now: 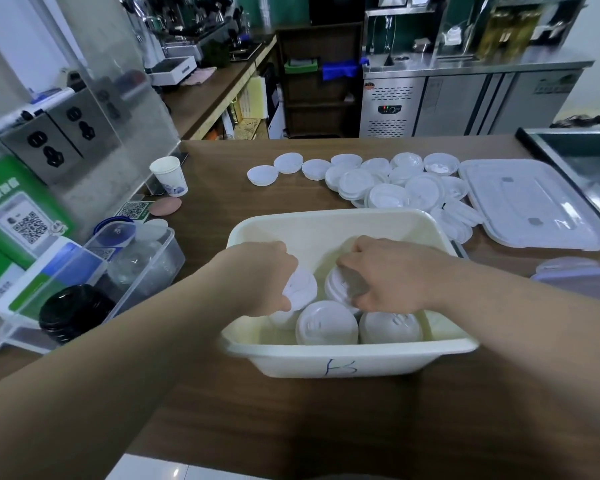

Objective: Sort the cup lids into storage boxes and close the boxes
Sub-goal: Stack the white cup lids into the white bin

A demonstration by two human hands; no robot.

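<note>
A white storage box (347,358) marked with blue writing stands open on the brown counter in front of me. Inside it sit stacks of white cup lids (326,325). My left hand (260,277) reaches into the box and grips a white lid (300,287) at the left side. My right hand (387,275) is curled over another stack of lids (340,287) in the middle of the box. Several loose white lids (388,181) lie scattered on the counter behind the box. The flat translucent box lid (530,202) rests at the right.
A clear plastic box (142,268) with clear and black lids stands at the left, beside a paper cup (169,175) and QR-code signs. A second clear container (582,278) shows at the right edge. A metal sink (575,157) lies at far right.
</note>
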